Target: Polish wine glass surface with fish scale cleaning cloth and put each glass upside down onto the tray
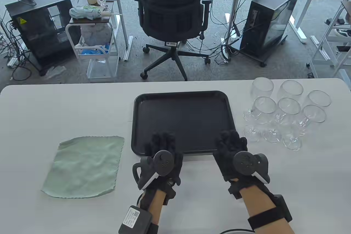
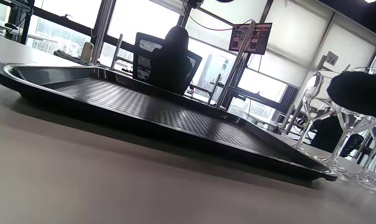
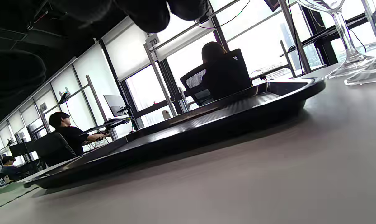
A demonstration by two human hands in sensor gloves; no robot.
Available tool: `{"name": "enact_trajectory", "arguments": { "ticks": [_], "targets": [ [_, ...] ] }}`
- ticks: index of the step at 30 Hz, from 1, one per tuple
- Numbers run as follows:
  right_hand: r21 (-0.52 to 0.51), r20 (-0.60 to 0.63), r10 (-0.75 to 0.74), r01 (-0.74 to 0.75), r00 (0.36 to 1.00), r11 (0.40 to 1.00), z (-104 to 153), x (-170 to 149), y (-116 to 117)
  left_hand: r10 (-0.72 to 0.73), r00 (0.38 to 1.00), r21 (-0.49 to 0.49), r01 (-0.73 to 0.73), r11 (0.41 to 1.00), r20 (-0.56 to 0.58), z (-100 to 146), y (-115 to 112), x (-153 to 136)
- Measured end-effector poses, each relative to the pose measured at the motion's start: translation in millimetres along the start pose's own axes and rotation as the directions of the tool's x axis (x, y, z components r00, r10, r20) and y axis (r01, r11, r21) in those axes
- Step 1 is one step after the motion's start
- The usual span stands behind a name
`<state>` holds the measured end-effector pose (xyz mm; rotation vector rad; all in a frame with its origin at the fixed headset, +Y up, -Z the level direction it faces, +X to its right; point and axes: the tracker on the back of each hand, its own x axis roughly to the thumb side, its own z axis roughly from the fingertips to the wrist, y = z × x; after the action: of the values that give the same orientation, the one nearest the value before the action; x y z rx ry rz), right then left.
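A black tray [image 1: 183, 116] lies in the middle of the table with nothing on it. Left of it a pale green cleaning cloth [image 1: 85, 166] is spread flat. Several clear wine glasses [image 1: 286, 107] stand upright in a cluster right of the tray. My left hand [image 1: 161, 142] and right hand [image 1: 231, 139] sit side by side at the tray's near rim, fingers loosely curled, holding nothing. The left wrist view looks low across the tray [image 2: 144, 109] toward the glasses [image 2: 318, 99]. In the right wrist view my fingertips [image 3: 153, 12] hang above the tray [image 3: 206, 124], with glass stems [image 3: 346, 40] at the right.
The white table [image 1: 41, 107] has bare surface between the cloth and the tray. Beyond its far edge stand an office chair [image 1: 172, 11], a small cart [image 1: 93, 44] and computer cases on the floor. People sit at desks [image 3: 66, 133] in the background.
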<state>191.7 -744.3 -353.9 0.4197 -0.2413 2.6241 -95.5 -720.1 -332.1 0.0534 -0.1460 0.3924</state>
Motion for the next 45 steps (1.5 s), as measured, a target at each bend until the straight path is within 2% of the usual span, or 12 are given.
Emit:
{"name": "enact_trajectory", "arguments": {
  "ticks": [11,16,21,26,30,32,33,37,39,42,45],
  "targets": [
    [0.007,-0.007,-0.014,0.014,1.000,1.000,1,0,1,0.000,1.000,0.001,0.000,1.000,-0.008,-1,0,-1],
    [0.008,-0.014,-0.050,0.050,0.999,0.999,2,1,-2,0.028,0.996,-0.008,-0.028,1.000,-0.083,-7,2,-17],
    [0.026,-0.013,-0.071,0.072,0.997,0.997,2,2,-1,0.108,0.953,0.015,-0.108,0.994,-0.283,-20,20,-68],
    [0.048,-0.009,-0.085,0.085,0.996,0.995,2,7,-2,0.040,0.889,0.056,-0.017,0.998,-0.456,-19,46,-143],
    [0.046,-0.003,-0.087,0.087,0.996,0.995,4,10,-4,0.015,0.775,-0.049,-0.059,0.997,-0.631,-5,37,-212],
    [0.068,-0.017,-0.094,0.095,0.995,0.993,4,11,-4,0.017,0.734,-0.073,-0.091,0.993,-0.679,3,27,-230],
    [0.085,-0.022,-0.096,0.097,0.995,0.992,4,11,-5,-0.002,0.712,-0.132,-0.128,0.983,-0.702,5,21,-239],
    [0.094,-0.028,-0.093,0.096,0.995,0.991,3,11,-3,-0.010,0.640,-0.241,-0.275,0.931,-0.769,6,7,-255],
    [0.101,-0.032,-0.088,0.091,0.996,0.991,3,11,-2,-0.051,0.644,-0.282,-0.260,0.924,-0.763,4,7,-256],
    [0.116,-0.038,-0.089,0.093,0.995,0.989,2,10,0,-0.048,0.623,-0.250,-0.241,0.938,-0.781,2,9,-253],
    [0.121,-0.044,-0.088,0.093,0.995,0.988,3,10,0,-0.007,0.607,-0.168,-0.210,0.963,-0.794,1,18,-252]
  ]
}}
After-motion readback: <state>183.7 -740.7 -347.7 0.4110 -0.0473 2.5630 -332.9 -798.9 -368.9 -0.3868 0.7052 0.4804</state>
